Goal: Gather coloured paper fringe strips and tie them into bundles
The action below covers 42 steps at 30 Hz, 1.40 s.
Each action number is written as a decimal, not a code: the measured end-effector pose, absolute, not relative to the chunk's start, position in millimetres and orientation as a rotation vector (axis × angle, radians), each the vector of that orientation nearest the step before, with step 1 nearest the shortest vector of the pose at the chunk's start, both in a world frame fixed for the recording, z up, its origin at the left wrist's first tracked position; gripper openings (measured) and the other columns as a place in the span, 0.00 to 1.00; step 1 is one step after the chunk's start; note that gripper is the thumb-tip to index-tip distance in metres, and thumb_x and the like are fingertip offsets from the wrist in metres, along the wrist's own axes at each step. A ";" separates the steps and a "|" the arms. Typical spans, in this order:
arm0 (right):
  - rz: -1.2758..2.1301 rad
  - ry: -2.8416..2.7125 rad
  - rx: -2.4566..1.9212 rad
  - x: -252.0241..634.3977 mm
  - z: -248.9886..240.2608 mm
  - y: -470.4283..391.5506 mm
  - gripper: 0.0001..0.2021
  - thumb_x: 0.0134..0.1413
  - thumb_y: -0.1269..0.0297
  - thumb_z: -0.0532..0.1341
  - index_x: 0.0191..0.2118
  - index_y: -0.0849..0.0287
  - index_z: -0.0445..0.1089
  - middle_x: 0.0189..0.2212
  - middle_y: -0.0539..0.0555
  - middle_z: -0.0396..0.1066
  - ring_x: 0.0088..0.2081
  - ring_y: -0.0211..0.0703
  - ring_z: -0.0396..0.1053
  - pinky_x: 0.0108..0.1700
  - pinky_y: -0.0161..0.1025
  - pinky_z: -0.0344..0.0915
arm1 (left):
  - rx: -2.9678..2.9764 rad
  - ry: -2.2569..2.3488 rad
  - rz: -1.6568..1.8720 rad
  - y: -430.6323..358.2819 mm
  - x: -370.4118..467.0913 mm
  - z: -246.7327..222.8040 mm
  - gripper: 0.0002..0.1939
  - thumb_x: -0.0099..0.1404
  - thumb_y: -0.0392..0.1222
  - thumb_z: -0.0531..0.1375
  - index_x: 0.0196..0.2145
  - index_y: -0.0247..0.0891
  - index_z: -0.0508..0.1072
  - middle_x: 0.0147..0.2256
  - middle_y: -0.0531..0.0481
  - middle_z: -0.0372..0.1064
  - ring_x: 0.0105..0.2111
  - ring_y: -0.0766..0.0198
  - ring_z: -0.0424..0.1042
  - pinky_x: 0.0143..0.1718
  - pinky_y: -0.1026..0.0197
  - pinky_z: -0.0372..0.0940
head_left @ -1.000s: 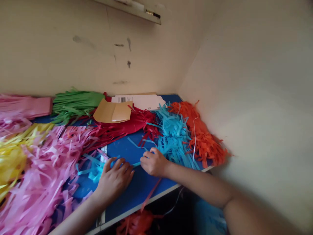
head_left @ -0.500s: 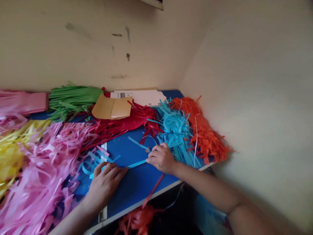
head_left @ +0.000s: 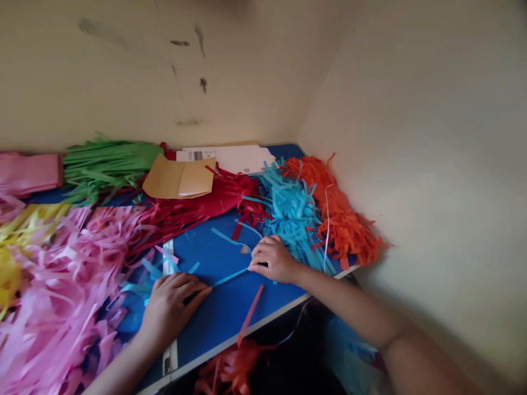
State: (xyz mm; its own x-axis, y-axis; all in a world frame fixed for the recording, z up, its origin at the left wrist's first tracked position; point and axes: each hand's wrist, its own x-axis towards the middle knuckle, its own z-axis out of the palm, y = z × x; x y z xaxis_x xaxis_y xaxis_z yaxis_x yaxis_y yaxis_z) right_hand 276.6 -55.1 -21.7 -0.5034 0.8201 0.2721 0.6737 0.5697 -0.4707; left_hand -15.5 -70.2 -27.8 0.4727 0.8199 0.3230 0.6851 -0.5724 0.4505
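Between my two hands a narrow blue paper strip [head_left: 230, 277] is stretched just over the blue table [head_left: 214, 315]. My left hand [head_left: 175, 299] pinches its left end between thumb and fingers. At the other end, my right hand [head_left: 274, 260] is closed on the strip, thumb against fingertips. Loose blue strips [head_left: 144, 282] lie just behind and left of my left hand. Beyond my right hand is a heap of blue paper fringe [head_left: 294, 211], and a few thin blue strips lie by its fingers.
Pink fringe [head_left: 57, 296], yellow fringe [head_left: 31, 227], green fringe [head_left: 111, 162] and red fringe [head_left: 193, 211] cover the left and back. A brown folded card [head_left: 162, 178] and white card [head_left: 239, 158] lie behind. Orange fringe [head_left: 329, 214] borders the wall; more orange strips [head_left: 230, 365] hang below the table edge.
The blue strip between my hands looks narrower and more tightly drawn. Both hands keep hold of it in nearly the same place. The view has shifted slightly.
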 end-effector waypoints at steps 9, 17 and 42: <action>0.487 -2.514 -1.497 257.7 1.7 -45.6 0.04 0.49 0.66 0.70 0.30 0.55 0.75 0.37 0.48 0.74 0.42 0.44 0.64 0.44 0.43 0.51 | 2.669 1.471 0.330 -70.0 8.6 -3.3 0.05 0.63 0.40 0.59 0.33 0.46 0.76 0.35 0.51 0.77 0.41 0.50 0.72 0.46 0.45 0.56; -0.104 -2.896 -0.945 249.8 13.2 -57.3 0.10 0.62 0.73 0.56 0.32 0.60 0.73 0.33 0.55 0.74 0.45 0.49 0.63 0.50 0.53 0.49 | 3.065 1.078 0.526 -80.3 22.8 -6.7 0.14 0.67 0.29 0.53 0.39 0.41 0.77 0.35 0.50 0.77 0.36 0.56 0.73 0.49 0.46 0.58; 1.872 -0.928 -0.898 195.9 42.3 -131.1 0.22 0.32 0.50 0.77 0.20 0.62 0.71 0.17 0.46 0.67 0.14 0.28 0.56 0.17 0.29 0.49 | 2.546 1.159 1.443 -143.0 23.7 64.9 0.07 0.69 0.38 0.55 0.36 0.44 0.74 0.30 0.55 0.75 0.31 0.66 0.74 0.48 0.58 0.65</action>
